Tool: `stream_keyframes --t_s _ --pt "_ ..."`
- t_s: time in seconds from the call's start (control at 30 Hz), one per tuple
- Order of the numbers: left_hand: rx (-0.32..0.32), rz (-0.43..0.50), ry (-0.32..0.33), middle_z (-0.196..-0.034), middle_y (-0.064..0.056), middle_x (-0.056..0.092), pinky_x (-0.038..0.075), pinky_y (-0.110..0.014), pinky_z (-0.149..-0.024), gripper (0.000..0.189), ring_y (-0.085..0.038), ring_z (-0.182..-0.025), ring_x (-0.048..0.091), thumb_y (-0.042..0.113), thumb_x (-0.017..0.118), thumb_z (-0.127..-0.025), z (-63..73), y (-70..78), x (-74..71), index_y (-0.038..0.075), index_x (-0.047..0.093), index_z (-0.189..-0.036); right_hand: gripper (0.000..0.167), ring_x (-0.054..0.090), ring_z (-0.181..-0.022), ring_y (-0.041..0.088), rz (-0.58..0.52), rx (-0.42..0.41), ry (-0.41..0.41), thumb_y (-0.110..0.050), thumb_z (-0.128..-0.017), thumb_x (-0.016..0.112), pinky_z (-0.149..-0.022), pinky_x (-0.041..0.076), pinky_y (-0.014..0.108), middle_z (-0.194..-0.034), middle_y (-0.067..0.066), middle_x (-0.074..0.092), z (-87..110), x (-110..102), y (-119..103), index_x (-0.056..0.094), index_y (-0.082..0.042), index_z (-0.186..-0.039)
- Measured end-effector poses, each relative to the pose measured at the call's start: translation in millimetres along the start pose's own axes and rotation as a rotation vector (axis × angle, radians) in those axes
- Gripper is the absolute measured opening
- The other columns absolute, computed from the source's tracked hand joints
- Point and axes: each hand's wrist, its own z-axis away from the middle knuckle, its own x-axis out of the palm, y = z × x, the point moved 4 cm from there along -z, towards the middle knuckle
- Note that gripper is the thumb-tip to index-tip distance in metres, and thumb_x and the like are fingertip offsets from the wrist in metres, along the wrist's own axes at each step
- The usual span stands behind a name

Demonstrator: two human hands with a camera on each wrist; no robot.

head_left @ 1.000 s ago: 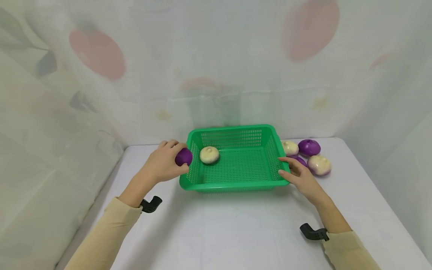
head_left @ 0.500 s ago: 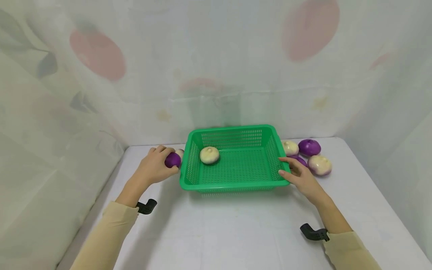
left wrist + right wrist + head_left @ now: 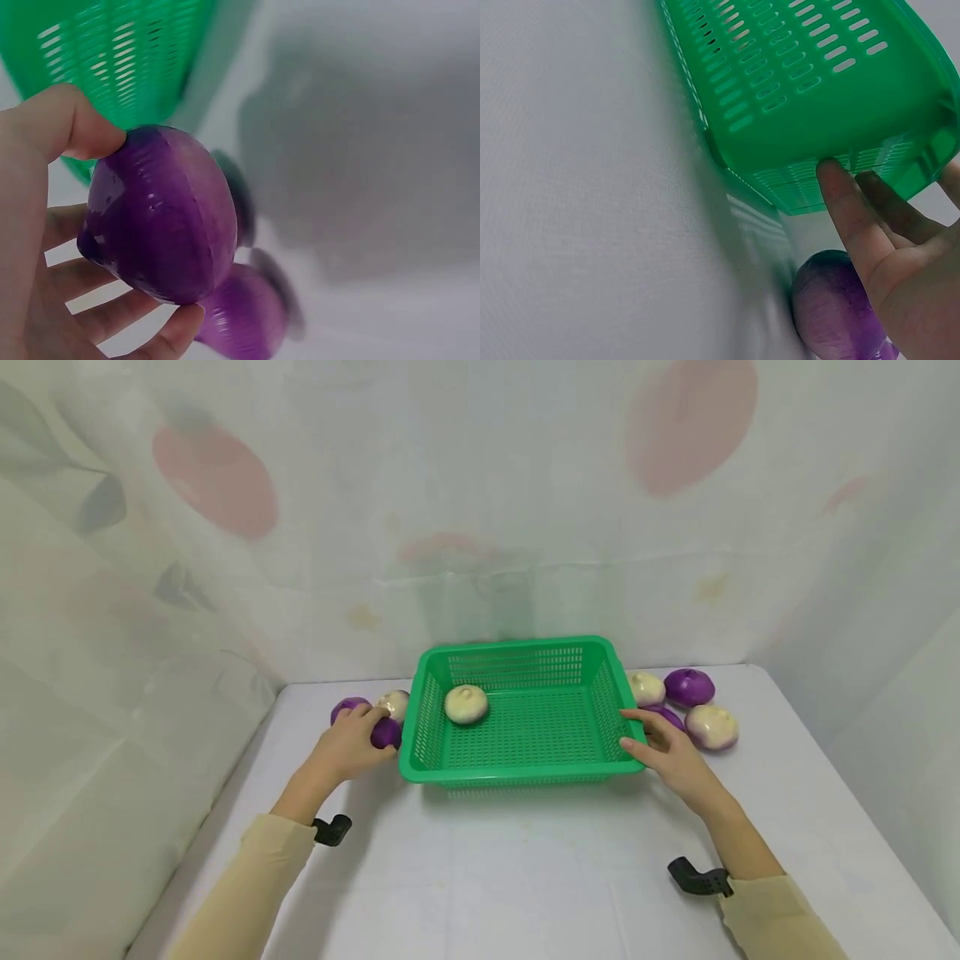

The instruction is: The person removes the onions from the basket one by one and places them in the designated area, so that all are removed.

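My left hand (image 3: 341,752) holds a purple-and-white turnip (image 3: 386,733) between thumb and fingers, just left of the green basket (image 3: 517,774). In the left wrist view the held turnip (image 3: 161,217) shows its purple side, with another turnip (image 3: 247,315) below it. Beyond the hand lie a purple-side-up turnip (image 3: 348,703) and a cream-side-up turnip (image 3: 393,703). Inside the basket, toward the left, sits one cream turnip (image 3: 466,704). My right hand (image 3: 675,764) grips the basket's right rim; in the right wrist view, fingertips (image 3: 829,169) touch its outer wall.
Right of the basket several turnips lie together, among them a purple one (image 3: 688,687) and a cream one (image 3: 712,727). The white-covered table (image 3: 525,868) meets a patterned curtain (image 3: 487,527) at the back.
My left hand has moved left from the basket's rim and down toward the table with the turnip. Two turnips behind it have come into view. The right hand and basket stay put.
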Motion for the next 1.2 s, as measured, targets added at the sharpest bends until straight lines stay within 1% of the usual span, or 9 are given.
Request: stream_keyframes --t_s 0.1,0.23,0.33,0.4,0.57,0.73,0.87,1.0,1.2 --pt "-0.012 0.014 -0.004 -0.140 -0.023 0.053 0.050 -0.069 -0.081 0.066 -0.049 -0.124 0.048 0.037 0.070 -0.085 0.6 -3.3 9.3 0.006 0.053 -0.140 0.055 0.050 -0.125 0.018 -0.001 0.002 0.000 -0.025 -0.104 0.062 -0.092 0.047 0.016 -0.151 0.018 0.041 -0.2 -0.4 0.3 0.042 -0.007 -0.152" --pt "-0.015 0.020 0.010 -0.135 -0.023 0.055 0.050 -0.069 -0.081 0.063 -0.049 -0.122 0.050 0.036 0.072 -0.084 1.0 -8.2 19.2 0.005 0.054 -0.136 0.056 0.051 -0.124 0.016 -0.010 0.000 -0.003 -0.025 -0.103 0.062 -0.092 0.047 0.017 -0.151 0.019 0.041 -0.7 -0.3 0.8 0.042 -0.006 -0.152" --pt "-0.011 0.023 0.010 -0.132 -0.023 0.055 0.051 -0.068 -0.081 0.062 -0.048 -0.120 0.052 0.036 0.072 -0.085 0.8 -9.9 24.2 0.004 0.054 -0.135 0.056 0.054 -0.121 0.015 -0.015 0.003 -0.002 -0.025 -0.103 0.063 -0.090 0.049 0.018 -0.150 0.019 0.042 -0.8 -0.1 2.6 0.042 -0.007 -0.152" --pt "-0.012 0.022 0.006 -0.131 -0.023 0.056 0.051 -0.068 -0.080 0.062 -0.046 -0.118 0.052 0.037 0.073 -0.085 0.4 -10.4 26.7 0.004 0.054 -0.135 0.056 0.053 -0.122 0.016 -0.008 0.003 0.000 -0.025 -0.103 0.063 -0.091 0.049 0.018 -0.151 0.019 0.041 -0.6 -0.1 3.5 0.042 -0.007 -0.152" --pt "-0.022 0.020 0.008 -0.130 -0.023 0.055 0.051 -0.068 -0.080 0.064 -0.044 -0.117 0.052 0.038 0.073 -0.086 0.4 -10.8 29.4 0.005 0.054 -0.136 0.056 0.052 -0.124 0.018 -0.001 -0.007 0.006 -0.025 -0.103 0.063 -0.091 0.048 0.017 -0.151 0.019 0.041 0.0 -0.3 3.2 0.042 -0.006 -0.152" --pt "-0.026 0.027 0.012 -0.132 -0.024 0.054 0.050 -0.069 -0.082 0.064 -0.044 -0.118 0.053 0.038 0.072 -0.087 0.4 -10.8 29.1 0.004 0.053 -0.138 0.055 0.056 -0.117 0.011 -0.018 -0.016 -0.005 -0.022 -0.104 0.062 -0.090 0.050 0.019 -0.146 0.020 0.044 -0.2 0.7 -0.1 0.042 -0.005 -0.152" --pt "-0.024 0.024 0.011 -0.132 -0.025 0.054 0.049 -0.070 -0.082 0.065 -0.045 -0.118 0.053 0.038 0.072 -0.088 1.3 -11.4 29.2 0.004 0.052 -0.140 0.055 0.055 -0.117 0.008 -0.017 -0.010 -0.007 -0.022 -0.104 0.062 -0.090 0.050 0.019 -0.147 0.020 0.044 -0.4 1.0 -1.2 0.042 -0.005 -0.152" --pt "-0.035 0.019 0.002 -0.136 -0.027 0.052 0.048 -0.072 -0.084 0.068 -0.047 -0.121 0.054 0.040 0.072 -0.089 2.7 -13.3 28.5 0.005 0.050 -0.142 0.055 0.054 -0.120 0.013 -0.010 -0.004 -0.005 -0.023 -0.104 0.062 -0.090 0.049 0.018 -0.149 0.019 0.043 -0.2 1.1 -1.0 0.042 -0.006 -0.152" --pt "-0.040 0.016 -0.012 -0.139 -0.028 0.051 0.047 -0.073 -0.084 0.067 -0.048 -0.124 0.054 0.044 0.069 -0.092 5.1 -12.0 21.1 0.006 0.050 -0.144 0.055 0.046 -0.132 0.034 0.003 0.005 -0.002 -0.024 -0.104 0.062 -0.092 0.046 0.015 -0.153 0.018 0.040 0.8 1.3 -2.7 0.042 -0.007 -0.152"
